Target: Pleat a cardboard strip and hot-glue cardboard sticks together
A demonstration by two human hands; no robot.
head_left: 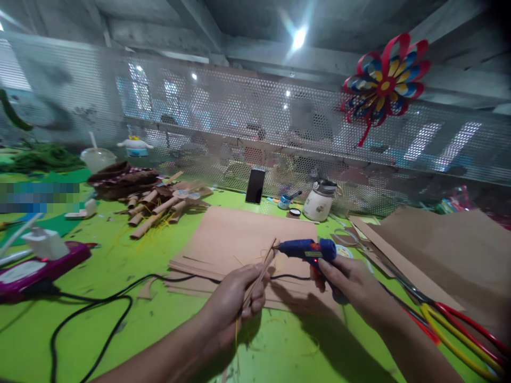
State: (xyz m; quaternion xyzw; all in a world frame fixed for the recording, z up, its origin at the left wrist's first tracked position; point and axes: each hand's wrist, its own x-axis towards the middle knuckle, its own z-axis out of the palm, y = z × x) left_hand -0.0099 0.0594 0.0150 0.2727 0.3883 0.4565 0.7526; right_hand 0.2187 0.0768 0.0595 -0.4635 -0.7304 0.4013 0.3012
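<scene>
Both hands are busy here. My left hand [235,300] is closed around a thin brown stick [264,267], pinched between thumb and fingertips near its lower end, so it slants up and to the right. It's really slim, pale brown like kraft paper, and I honestly can't tell if it's one piece or a couple pressed together. A yellow strand [236,331] dangles below my fist.

My right hand [353,284] is wrapped tight on the grip of a blue glue gun [307,249], index finger along the trigger. A little red light glows on its body. The nozzle points left and sits right at the top tip of the stick, touching or as good as.

All of this hovers just above a stack of brown paper sheets [235,231] on the green counter [159,330]. The gun's black cable [99,304] snakes off left to a magenta power strip [40,266]. Rolled paper tubes [155,208] are piled at the back left, with a dark phone [255,185] and a white jar [319,203] by the mesh screen [223,122], where a paper pinwheel flower [385,80] hangs. Scissors [459,322] with red and yellow handles lie to my right.
</scene>
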